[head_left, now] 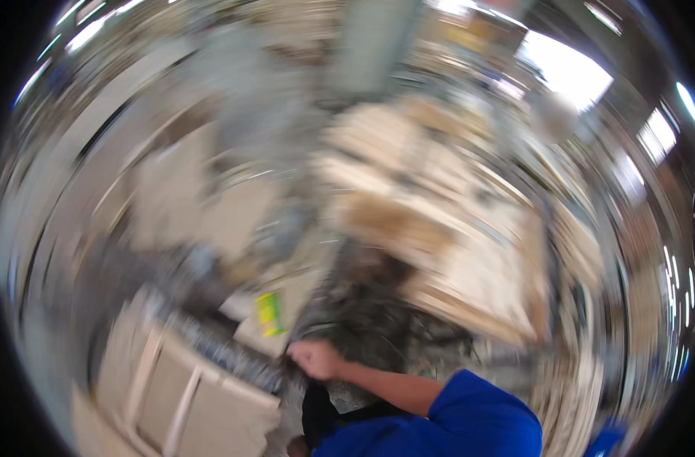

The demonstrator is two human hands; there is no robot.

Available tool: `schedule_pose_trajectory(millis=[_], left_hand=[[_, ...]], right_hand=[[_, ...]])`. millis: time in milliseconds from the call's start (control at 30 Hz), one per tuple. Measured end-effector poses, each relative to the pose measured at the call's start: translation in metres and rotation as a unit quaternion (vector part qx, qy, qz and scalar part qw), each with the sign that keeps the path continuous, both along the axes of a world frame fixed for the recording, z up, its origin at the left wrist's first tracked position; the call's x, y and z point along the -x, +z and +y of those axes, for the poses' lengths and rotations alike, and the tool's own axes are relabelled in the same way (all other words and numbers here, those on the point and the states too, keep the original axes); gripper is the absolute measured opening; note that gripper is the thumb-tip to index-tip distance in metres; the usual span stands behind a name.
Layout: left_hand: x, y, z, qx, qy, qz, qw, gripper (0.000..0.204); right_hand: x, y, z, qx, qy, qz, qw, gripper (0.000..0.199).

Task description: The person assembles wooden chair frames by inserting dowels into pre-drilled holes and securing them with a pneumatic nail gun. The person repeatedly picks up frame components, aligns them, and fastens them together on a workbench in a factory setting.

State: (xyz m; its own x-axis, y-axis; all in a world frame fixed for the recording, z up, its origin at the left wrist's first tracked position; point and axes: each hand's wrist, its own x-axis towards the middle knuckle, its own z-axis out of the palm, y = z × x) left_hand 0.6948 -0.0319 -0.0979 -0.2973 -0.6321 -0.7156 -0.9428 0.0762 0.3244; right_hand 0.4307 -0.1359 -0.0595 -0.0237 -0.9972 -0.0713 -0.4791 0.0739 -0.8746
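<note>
My right hand (315, 359) is held out in front of my dark trousers (318, 411), with the bare forearm running back to a blue short sleeve (481, 415). Its fingers look curled closed; whatever they may hold is hidden and blurred. Just beyond the hand lies a tan board or sheet (290, 305) with a bright yellow-and-green packet or label (270, 314) on it. My left hand cannot be made out; a small brownish patch at the lower edge is too unclear to name.
Motion smears the whole scene. A light wooden frame or crate-like piece (469, 274) stands ahead to the right. Tan panels (203, 198) lie ahead to the left. Near left is a board with pale wooden strips (184, 404). A grey-green column (374, 46) rises at the back.
</note>
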Motion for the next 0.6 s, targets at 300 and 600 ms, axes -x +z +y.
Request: schedule_pose_trajectory(millis=[300, 600], left_hand=[[0.168, 0.007, 0.024, -0.006, -0.321, 0.133, 0.938, 0.030], [0.249, 0.032, 0.206, -0.045, -0.518, 0.111, 0.847, 0.032]], right_hand=[[0.095, 0.033, 0.339, -0.105, -0.321, 0.019, 0.941, 0.026], [0.103, 0.058, 0.691, -0.025, -0.645, 0.085, 0.759, 0.029]])
